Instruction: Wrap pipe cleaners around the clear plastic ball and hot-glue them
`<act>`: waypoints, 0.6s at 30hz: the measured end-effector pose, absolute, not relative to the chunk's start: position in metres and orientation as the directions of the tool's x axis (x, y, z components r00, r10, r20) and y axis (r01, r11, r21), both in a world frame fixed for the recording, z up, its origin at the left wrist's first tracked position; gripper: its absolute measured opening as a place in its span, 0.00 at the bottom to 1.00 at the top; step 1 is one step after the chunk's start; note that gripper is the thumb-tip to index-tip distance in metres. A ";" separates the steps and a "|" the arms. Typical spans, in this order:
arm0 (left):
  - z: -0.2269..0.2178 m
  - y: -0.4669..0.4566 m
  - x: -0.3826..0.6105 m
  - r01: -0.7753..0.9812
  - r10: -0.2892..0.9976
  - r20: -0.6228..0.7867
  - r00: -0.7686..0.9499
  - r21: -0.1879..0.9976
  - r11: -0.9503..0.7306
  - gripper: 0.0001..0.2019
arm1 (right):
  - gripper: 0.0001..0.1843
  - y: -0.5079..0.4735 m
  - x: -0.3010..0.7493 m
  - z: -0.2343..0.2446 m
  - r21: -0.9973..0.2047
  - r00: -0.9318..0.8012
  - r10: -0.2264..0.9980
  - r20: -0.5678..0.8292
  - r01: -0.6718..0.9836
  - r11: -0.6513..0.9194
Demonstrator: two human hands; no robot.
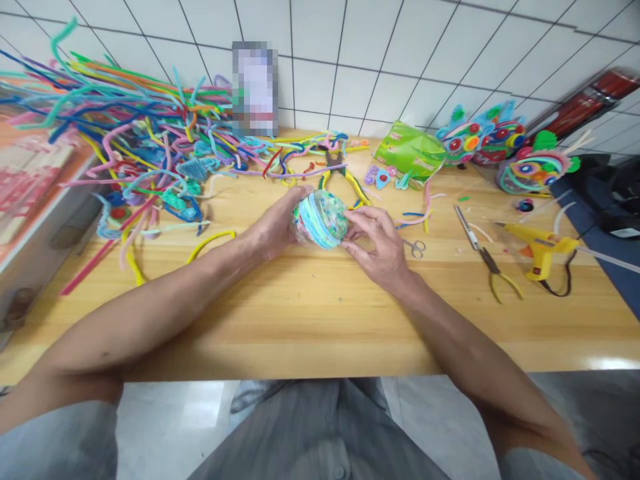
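Note:
My left hand (pixel 277 225) wraps round the left side of a ball-like bundle of wound pipe cleaners (pixel 320 219), mostly light blue and green, held just above the wooden table (pixel 310 313). My right hand (pixel 377 243) grips its right side with the fingers pinched against it. Both hands are closed on the bundle.
A big heap of loose coloured pipe cleaners (pixel 130 133) fills the table's back left. Yellow-handled pliers (pixel 345 177) lie behind the bundle, small scissors (pixel 415 248) and long pliers (pixel 483 252) to the right, then a yellow glue gun (pixel 540 247). A green packet (pixel 410 150) and finished colourful pieces (pixel 500 143) sit at the back right.

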State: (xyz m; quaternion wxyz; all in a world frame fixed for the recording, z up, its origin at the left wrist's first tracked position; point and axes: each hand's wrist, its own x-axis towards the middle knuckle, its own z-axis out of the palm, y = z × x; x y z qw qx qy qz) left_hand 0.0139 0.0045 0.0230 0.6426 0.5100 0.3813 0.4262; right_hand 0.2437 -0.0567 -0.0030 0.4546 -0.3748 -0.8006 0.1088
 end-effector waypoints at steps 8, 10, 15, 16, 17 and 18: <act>0.023 -0.006 0.015 -0.037 0.972 0.099 0.213 0.995 -0.093 0.20 | 0.44 -0.057 0.239 -0.013 -0.780 -0.194 0.900 0.391 0.450 0.436; 0.022 -0.008 0.015 0.007 0.961 0.181 0.211 0.982 -0.187 0.21 | 0.48 -0.057 0.236 -0.014 -0.847 -0.188 0.930 0.316 0.386 0.366; 0.015 -0.013 0.015 0.096 0.925 0.303 0.231 0.938 -0.332 0.23 | 0.50 -0.059 0.228 -0.010 -0.930 -0.209 0.957 0.199 0.266 0.252; 0.014 -0.014 0.015 0.117 0.915 0.326 0.236 0.926 -0.360 0.23 | 0.51 -0.060 0.227 -0.008 -0.936 -0.210 0.960 0.182 0.261 0.235; 0.013 -0.014 0.014 0.140 0.904 0.349 0.246 0.910 -0.389 0.23 | 0.52 -0.061 0.226 -0.006 -0.940 -0.210 0.963 0.168 0.260 0.221; 0.012 -0.015 0.014 0.167 0.893 0.369 0.259 0.893 -0.418 0.22 | 0.52 -0.062 0.225 -0.004 -0.943 -0.209 0.965 0.156 0.260 0.209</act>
